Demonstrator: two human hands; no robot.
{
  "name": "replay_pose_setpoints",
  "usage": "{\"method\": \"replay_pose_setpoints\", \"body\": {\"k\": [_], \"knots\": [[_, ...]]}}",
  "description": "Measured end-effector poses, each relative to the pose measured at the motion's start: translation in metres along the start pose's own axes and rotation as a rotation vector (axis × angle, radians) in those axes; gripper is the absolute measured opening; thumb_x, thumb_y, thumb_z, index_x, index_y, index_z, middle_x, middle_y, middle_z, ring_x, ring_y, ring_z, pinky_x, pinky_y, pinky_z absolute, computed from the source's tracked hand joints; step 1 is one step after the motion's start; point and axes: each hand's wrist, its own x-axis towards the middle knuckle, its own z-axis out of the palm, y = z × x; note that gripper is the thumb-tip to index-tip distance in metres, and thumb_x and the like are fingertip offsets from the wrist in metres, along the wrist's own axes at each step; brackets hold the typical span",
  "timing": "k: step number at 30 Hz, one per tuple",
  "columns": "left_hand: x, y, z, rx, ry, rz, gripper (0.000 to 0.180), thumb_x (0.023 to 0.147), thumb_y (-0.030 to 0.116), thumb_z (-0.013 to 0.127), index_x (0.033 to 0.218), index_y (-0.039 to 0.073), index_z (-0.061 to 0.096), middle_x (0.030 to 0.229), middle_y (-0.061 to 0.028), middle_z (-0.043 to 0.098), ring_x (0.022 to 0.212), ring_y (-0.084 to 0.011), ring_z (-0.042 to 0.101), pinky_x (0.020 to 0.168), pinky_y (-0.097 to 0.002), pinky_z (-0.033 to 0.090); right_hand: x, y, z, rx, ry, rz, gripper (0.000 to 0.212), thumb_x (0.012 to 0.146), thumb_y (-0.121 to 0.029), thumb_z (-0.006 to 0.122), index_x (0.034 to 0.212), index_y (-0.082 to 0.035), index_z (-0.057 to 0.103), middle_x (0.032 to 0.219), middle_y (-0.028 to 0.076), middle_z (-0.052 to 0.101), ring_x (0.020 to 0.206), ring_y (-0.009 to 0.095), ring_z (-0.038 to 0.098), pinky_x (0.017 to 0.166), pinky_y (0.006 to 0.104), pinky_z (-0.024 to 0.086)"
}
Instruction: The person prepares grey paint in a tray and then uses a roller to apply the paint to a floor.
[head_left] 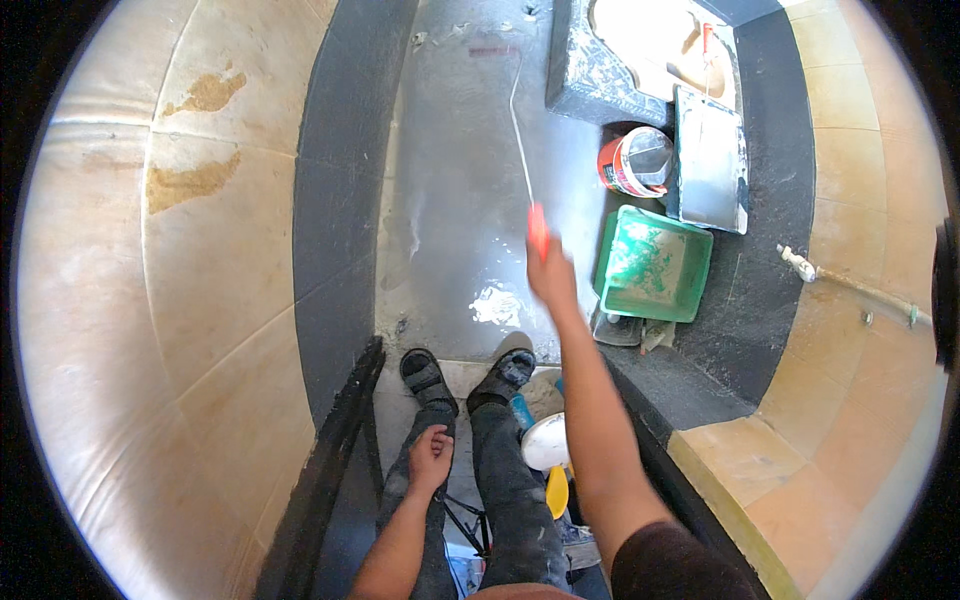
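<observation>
My right hand (pixel 552 275) is closed around the red handle of a paint roller (pixel 520 140). Its long thin rod reaches forward over the shiny grey floor (pixel 450 200). At the far end a narrow reddish roller head is faint and blurred against the floor. My left hand (pixel 430 460) rests on my left leg near the knee, holding nothing, its fingers loosely bent and partly apart. Both my feet, in dark sandals, stand at the near edge of the grey floor.
To the right stand a green tub (pixel 605 275), an orange-red bucket (pixel 617 165) and a grey rectangular panel (pixel 712 170). Behind them is a speckled block with a pale basin (pixel 575 85). A tap (pixel 797 263) juts from the right wall. A white lid (pixel 545 442) lies beside my right leg.
</observation>
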Motion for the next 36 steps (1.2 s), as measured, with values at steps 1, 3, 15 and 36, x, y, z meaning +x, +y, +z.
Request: {"method": "replay_pose_setpoints", "body": {"k": [1,3,15,36], "knots": [[-0.001,0.000,0.000,-0.009,-0.006,-0.008,0.029,0.089,0.004,0.072,0.118,0.002,0.068,0.095,-0.0094,0.073,0.079,-0.0167,0.069,0.072,-0.0307,0.057,-0.048,0.018,0.004,-0.018,-0.057,0.081,0.046,0.105,-0.042,0.051,0.125,-0.001,0.049,0.087,0.036,0.068,0.085,0.057,0.067,0.074,0.0643,0.052],[-0.003,0.000,0.000,0.015,-0.013,-0.039,0.030,0.089,0.005,0.072,0.119,0.004,0.068,0.094,-0.0071,0.073,0.079,-0.0151,0.068,0.072,-0.0297,0.056,-0.132,0.028,0.007,0.033,-0.115,0.115,0.058,0.105,-0.032,0.053,0.151,-0.005,0.031,0.083,0.034,0.069,0.079,0.056,0.067,0.071,0.0644,0.051],[0.032,0.042,0.002,0.049,-0.101,0.016,0.032,0.090,0.006,0.072,0.121,0.001,0.067,0.095,-0.0104,0.073,0.082,-0.0198,0.072,0.074,-0.0324,0.057,0.131,-0.029,0.089,-0.042,-0.116,0.232,0.052,0.104,-0.033,0.050,0.147,-0.010,0.034,0.115,0.033,0.068,0.110,0.051,0.066,0.093,0.0609,0.052],[0.071,0.081,-0.010,0.040,-0.082,0.056,0.035,0.091,0.011,0.074,0.124,0.005,0.066,0.093,-0.0081,0.074,0.079,-0.0184,0.070,0.074,-0.0346,0.057,0.342,-0.086,-0.002,0.117,-0.256,0.350,0.040,0.103,-0.037,0.050,0.117,0.000,0.060,0.072,0.017,0.066,0.053,0.027,0.061,0.042,0.0439,0.047]]}}
